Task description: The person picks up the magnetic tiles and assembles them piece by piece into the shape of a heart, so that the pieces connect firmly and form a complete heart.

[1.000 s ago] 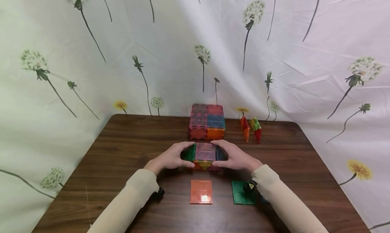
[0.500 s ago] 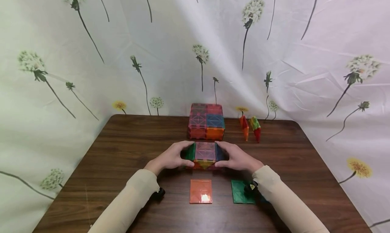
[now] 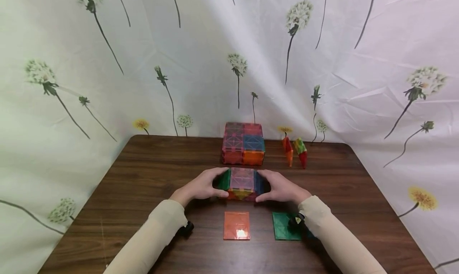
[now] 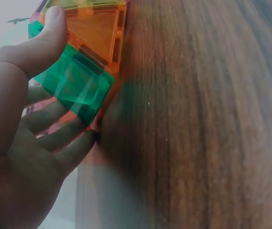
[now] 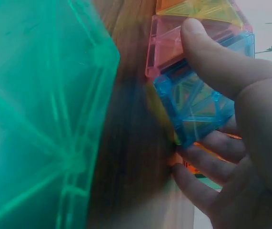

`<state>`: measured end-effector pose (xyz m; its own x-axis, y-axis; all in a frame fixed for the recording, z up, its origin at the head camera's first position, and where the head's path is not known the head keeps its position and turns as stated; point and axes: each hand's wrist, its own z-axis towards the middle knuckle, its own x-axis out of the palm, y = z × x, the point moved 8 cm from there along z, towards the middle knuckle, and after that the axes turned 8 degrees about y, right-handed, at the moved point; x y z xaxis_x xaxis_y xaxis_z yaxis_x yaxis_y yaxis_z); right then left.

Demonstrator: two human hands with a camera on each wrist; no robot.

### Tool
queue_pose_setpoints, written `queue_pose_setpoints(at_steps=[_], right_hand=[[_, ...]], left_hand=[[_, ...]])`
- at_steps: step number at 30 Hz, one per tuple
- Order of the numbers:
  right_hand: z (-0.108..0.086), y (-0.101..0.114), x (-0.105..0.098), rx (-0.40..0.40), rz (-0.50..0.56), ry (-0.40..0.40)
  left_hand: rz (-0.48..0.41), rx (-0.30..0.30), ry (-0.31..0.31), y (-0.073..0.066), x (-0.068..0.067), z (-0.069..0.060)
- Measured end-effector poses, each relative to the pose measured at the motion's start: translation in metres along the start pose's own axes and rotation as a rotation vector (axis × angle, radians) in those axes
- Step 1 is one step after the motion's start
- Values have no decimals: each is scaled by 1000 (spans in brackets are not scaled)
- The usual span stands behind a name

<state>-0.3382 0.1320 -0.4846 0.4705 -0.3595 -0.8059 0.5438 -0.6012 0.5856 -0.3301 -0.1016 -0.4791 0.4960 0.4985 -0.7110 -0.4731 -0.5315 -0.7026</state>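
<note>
A small magnetic-tile structure point(image 3: 242, 180) stands mid-table between my hands, with a lilac top. Its left side is a slanted green tile point(image 4: 76, 83), its right side a slanted blue tile point(image 5: 193, 102). Yellow, orange and pink triangular tiles make up the front. My left hand point(image 3: 206, 185) holds the green end, thumb point(image 4: 54, 36) in front and fingers behind. Round the blue end curls my right hand point(image 3: 283, 187), its thumb point(image 5: 212, 57) over the front edge and its fingers behind the tile. The structure's back is hidden.
Behind it stands a larger magnetic-tile box point(image 3: 244, 142). Two narrow tile pieces, one orange-red point(image 3: 288, 151) and one green-red point(image 3: 301, 152), stand at the back right. An orange square tile point(image 3: 236, 226) and a green one point(image 3: 285, 228) lie in front; my right forearm partly covers a blue tile.
My right hand has shifted slightly to the right, its thumb sliding outward along the structure's front and its fingertips back from the lilac top. My left hand stays in place.
</note>
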Motion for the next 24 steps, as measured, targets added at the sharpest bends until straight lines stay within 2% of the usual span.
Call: queue_pose_setpoints(at_steps=[8,14,19,24], right_hand=[[-2,1,-12,-43,46,-173],[-1,5,-17,-66,122,-213],[0,8,-16,-54,138,-221],[3,14,-14,-44,7,-230]], left_hand=[[-174,62,-87,-1,-4,2],[-259,33,-136,0,-6,4],[-223,8,-220,-1,-9,6],[-125,52,-266,-5,-10,9]])
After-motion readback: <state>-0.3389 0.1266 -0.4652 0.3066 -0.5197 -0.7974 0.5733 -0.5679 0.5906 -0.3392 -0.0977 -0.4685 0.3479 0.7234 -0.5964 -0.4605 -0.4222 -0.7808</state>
